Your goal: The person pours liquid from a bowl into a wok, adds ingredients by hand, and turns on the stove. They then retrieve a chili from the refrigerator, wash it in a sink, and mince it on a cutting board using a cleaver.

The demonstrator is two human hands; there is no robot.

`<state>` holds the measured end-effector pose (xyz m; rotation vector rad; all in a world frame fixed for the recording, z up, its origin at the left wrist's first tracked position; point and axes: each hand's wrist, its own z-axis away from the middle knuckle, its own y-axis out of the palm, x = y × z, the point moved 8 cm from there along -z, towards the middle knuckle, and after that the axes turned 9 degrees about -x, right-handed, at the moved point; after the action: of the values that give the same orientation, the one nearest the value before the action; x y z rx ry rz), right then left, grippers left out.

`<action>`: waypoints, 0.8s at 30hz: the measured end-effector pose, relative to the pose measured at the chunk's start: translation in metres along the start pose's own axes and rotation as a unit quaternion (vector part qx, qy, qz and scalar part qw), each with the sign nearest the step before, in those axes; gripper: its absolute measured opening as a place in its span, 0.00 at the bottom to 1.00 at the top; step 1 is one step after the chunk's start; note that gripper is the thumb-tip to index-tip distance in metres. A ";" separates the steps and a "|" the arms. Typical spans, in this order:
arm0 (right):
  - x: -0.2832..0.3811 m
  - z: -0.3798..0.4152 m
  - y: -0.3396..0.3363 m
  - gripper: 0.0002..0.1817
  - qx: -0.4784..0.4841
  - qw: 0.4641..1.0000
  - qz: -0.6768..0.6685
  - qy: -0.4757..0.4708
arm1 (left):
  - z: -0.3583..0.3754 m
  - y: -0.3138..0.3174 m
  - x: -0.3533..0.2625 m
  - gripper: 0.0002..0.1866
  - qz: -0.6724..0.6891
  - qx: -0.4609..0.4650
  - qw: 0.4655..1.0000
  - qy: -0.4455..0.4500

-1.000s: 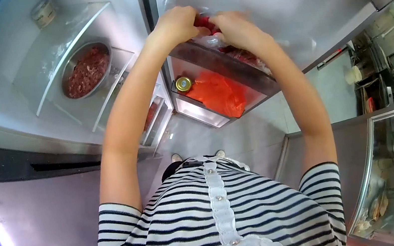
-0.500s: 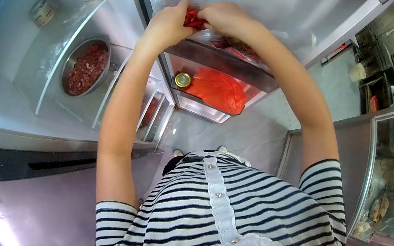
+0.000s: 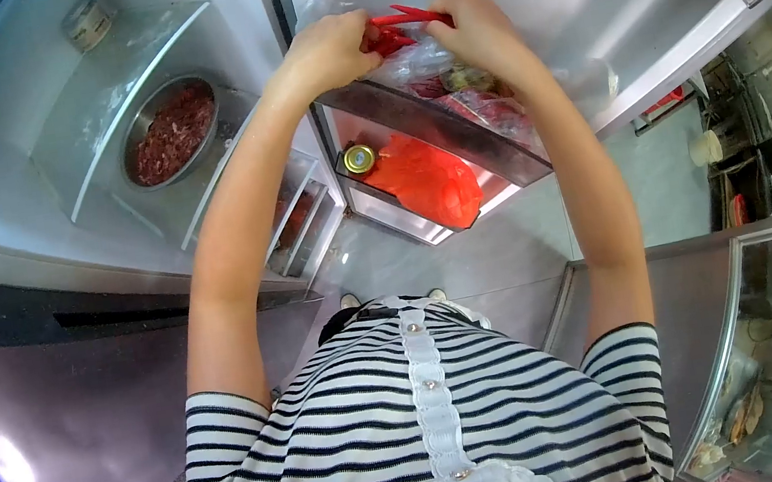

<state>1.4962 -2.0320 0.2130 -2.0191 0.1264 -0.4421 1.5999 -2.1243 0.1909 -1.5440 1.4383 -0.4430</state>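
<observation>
Over the upper door shelf of an open fridge, my left hand [image 3: 330, 54] is closed at the mouth of a clear plastic bag [image 3: 415, 61] with red chili peppers [image 3: 389, 40] in it. My right hand [image 3: 482, 33] pinches long red chili peppers [image 3: 413, 14] by one end; their other ends reach across toward my left fingers. Under my right hand, other clear bags [image 3: 491, 113] with red and greenish contents stand in the shelf [image 3: 428, 117].
On the lower door shelf are a gold-lidded jar [image 3: 359, 158] and a red plastic bag [image 3: 427, 181]. Inside the fridge at left, a metal bowl of raw minced meat [image 3: 173, 133] and a white tub [image 3: 87, 24] sit on glass shelves. A glass-fronted cabinet [image 3: 765, 336] is at right.
My right hand has drawn away to the right from my left hand, pulling red chili peppers out of the bag. My left hand has barely moved.
</observation>
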 end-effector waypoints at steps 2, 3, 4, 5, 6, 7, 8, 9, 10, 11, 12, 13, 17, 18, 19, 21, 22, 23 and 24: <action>-0.001 0.003 0.000 0.12 -0.008 1.000 0.004 0.006 | 0.000 -0.003 0.004 0.14 0.007 -0.011 1.000 -0.006; -0.001 0.005 0.000 0.12 -0.011 1.000 0.005 0.010 | -0.001 -0.005 0.008 0.14 0.014 -0.017 1.000 -0.012; -0.001 0.006 0.001 0.12 -0.012 1.000 0.010 0.023 | -0.001 -0.006 0.009 0.15 0.022 -0.022 0.999 -0.018; -0.001 0.006 0.001 0.13 -0.014 0.999 0.016 0.036 | 0.000 -0.005 0.004 0.14 0.015 -0.015 1.000 -0.015; -0.001 0.006 0.000 0.13 -0.016 0.998 0.024 0.048 | 0.000 -0.005 -0.003 0.13 0.009 -0.009 1.000 -0.012; -0.003 0.005 0.001 0.14 -0.021 0.999 0.016 0.046 | 0.000 -0.004 -0.008 0.13 0.002 -0.003 1.000 -0.009; -0.005 0.004 0.002 0.14 -0.026 0.999 0.008 0.044 | -0.003 0.001 -0.009 0.13 -0.027 -0.008 1.000 -0.007; -0.006 0.002 0.004 0.15 -0.030 0.999 -0.001 0.043 | -0.006 0.009 -0.007 0.13 -0.057 -0.012 0.998 -0.005; -0.007 0.001 0.005 0.15 -0.030 0.998 -0.012 0.044 | -0.007 0.015 -0.004 0.13 -0.085 -0.014 0.996 -0.007; -0.008 0.002 0.005 0.15 -0.028 0.998 -0.023 0.045 | -0.008 0.014 -0.008 0.13 -0.087 -0.013 0.996 0.007; -0.008 0.002 0.003 0.15 -0.027 0.998 -0.032 0.047 | -0.007 0.013 -0.009 0.13 -0.084 -0.014 0.996 0.007; -0.008 0.001 0.004 0.15 -0.018 0.998 -0.030 0.048 | -0.006 0.011 -0.011 0.13 -0.080 -0.017 0.997 0.009; -0.007 0.001 -0.006 0.16 -0.056 0.997 -0.054 0.026 | -0.010 0.002 0.005 0.16 0.081 -0.082 0.993 -0.008; -0.009 0.001 -0.007 0.16 -0.077 0.994 -0.076 0.032 | -0.011 -0.003 0.010 0.16 0.137 -0.111 0.984 -0.022; -0.012 0.002 -0.008 0.16 -0.096 0.990 -0.098 0.038 | -0.013 -0.004 0.014 0.16 0.186 -0.109 0.976 -0.027; -0.012 0.002 -0.013 0.17 -0.138 0.981 -0.137 0.024 | -0.015 -0.008 0.016 0.16 0.282 -0.105 0.953 -0.038; -0.011 0.001 -0.016 0.17 -0.159 0.975 -0.157 0.017 | -0.016 -0.006 0.021 0.16 0.355 -0.095 0.927 -0.077; -0.009 -0.001 -0.016 0.17 -0.139 0.976 -0.166 0.027 | -0.015 -0.006 0.019 0.15 0.425 -0.086 0.894 -0.114; -0.005 0.000 -0.019 0.17 -0.121 0.976 -0.176 0.038 | -0.014 -0.006 0.017 0.14 0.492 -0.076 0.854 -0.149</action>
<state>1.4899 -2.0217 0.2291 -2.2721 -0.1406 -0.7577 1.5961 -2.1456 0.1971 -0.7455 1.8020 0.5166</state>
